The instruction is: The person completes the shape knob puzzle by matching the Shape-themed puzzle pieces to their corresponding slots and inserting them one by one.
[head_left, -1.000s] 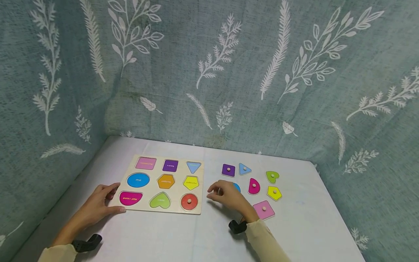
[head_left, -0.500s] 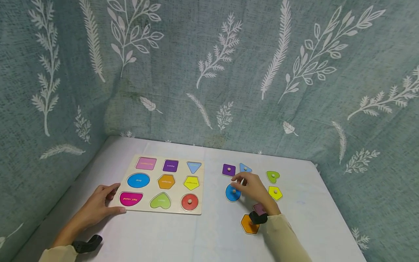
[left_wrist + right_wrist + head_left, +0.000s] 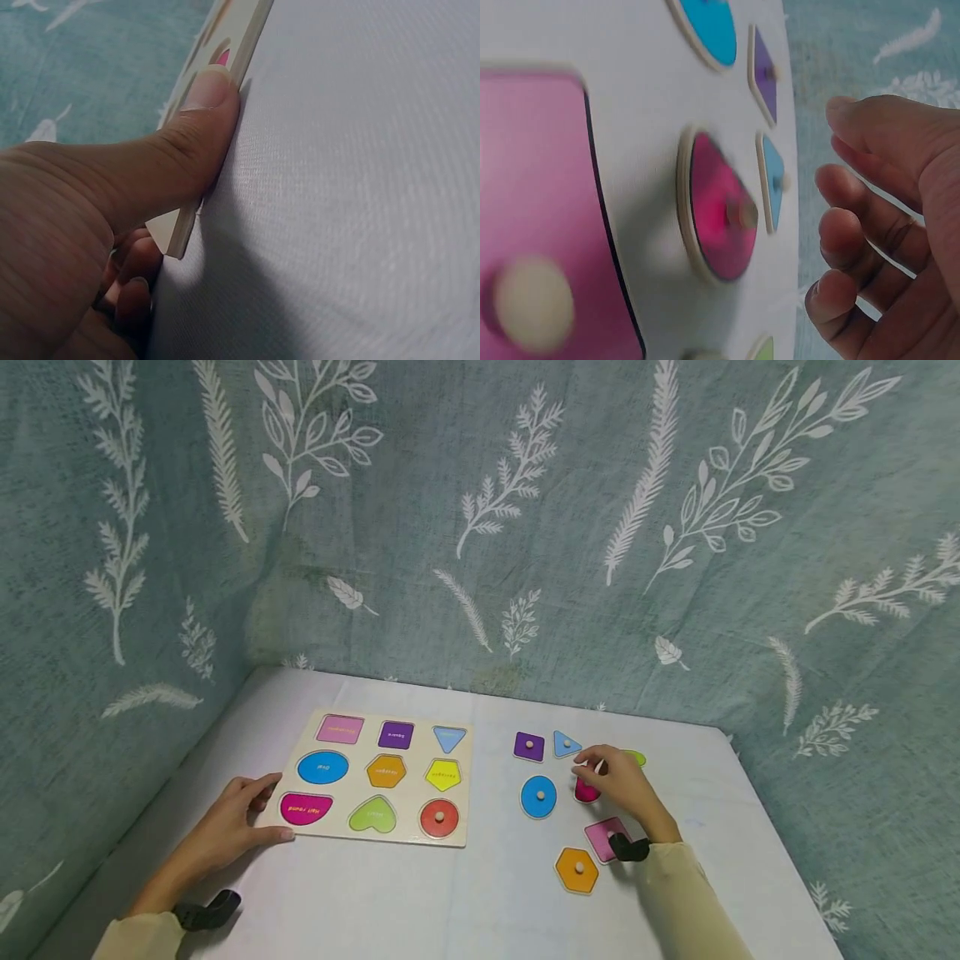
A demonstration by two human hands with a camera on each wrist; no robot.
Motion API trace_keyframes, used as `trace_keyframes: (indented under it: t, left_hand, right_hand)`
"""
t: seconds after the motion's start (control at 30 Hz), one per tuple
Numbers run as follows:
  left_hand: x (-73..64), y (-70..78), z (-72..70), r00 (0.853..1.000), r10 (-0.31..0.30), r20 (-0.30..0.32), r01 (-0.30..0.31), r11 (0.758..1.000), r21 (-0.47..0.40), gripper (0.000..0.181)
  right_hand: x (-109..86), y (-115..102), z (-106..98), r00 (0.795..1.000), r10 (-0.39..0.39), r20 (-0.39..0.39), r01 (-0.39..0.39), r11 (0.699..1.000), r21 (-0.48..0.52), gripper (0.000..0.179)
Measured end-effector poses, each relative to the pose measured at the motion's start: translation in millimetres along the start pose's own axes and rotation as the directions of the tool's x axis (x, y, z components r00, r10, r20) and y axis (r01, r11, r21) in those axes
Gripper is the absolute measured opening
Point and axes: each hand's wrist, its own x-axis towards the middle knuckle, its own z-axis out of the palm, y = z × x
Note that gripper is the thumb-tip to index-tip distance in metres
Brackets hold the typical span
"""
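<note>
In the head view, a flat, pale wooden board with smooth coloured shapes lies on the left of the white-covered desk. A red disc with a small knob sits in its near right part. To the right lie loose knobbed pieces: a purple square, a light blue triangle, a blue rounded piece, an orange hexagon and a pink rectangle. Half a second ago the right hand was over the far edge of the blue rounded piece; now it is farther right, above the magenta half-round piece, partly covering it. The left hand has stayed at the board's near left corner.

In the left wrist view, the desk covering shows a fine weave. The left hand's grip is closed on the board, thumb along its upper edge and fingers curled beyond the corner.

In the right wrist view, the magenta half-round piece has a thick pale rim, a dark outline and a blurred knob. The right hand's grip is loosely bent, partly open and holding nothing; a gap separates its fingertips from that piece.
</note>
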Motion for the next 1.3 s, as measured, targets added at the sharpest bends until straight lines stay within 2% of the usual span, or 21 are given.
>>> trace_keyframes:
  t: [0.33, 0.67, 1.07, 1.3]
  left_hand:
    - [2.6, -0.3, -1.7, 1.000, -0.002, 0.020, 0.002, 1.000, -0.012, 0.112]
    - [1.3, -2.5, 0.1, 1.000, -0.005, 0.001, 0.005, 1.000, -0.026, 0.113]
    - [-1.9, -3.1, 0.7, 1.000, 0.004, -0.013, -0.004, 1.000, -0.022, 0.112]
    - [-1.2, -2.0, 1.1, 1.000, 0.008, -0.015, -0.008, 0.999, -0.036, 0.112]
  right_hand:
    - [3.6, 25.5, -15.2, 1.000, 0.028, -0.009, -0.028, 0.997, -0.066, 0.018]
    - [12.4, 49.3, -26.5, 0.998, 0.069, 0.004, -0.068, 0.996, -0.051, 0.021]
    - [7.2, 75.2, -33.4, 0.988, 0.157, 0.002, -0.157, 0.986, -0.050, 0.024]
    - [7.7, 81.8, -39.3, 0.987, 0.158, 0.021, -0.155, 0.983, -0.097, 0.026]
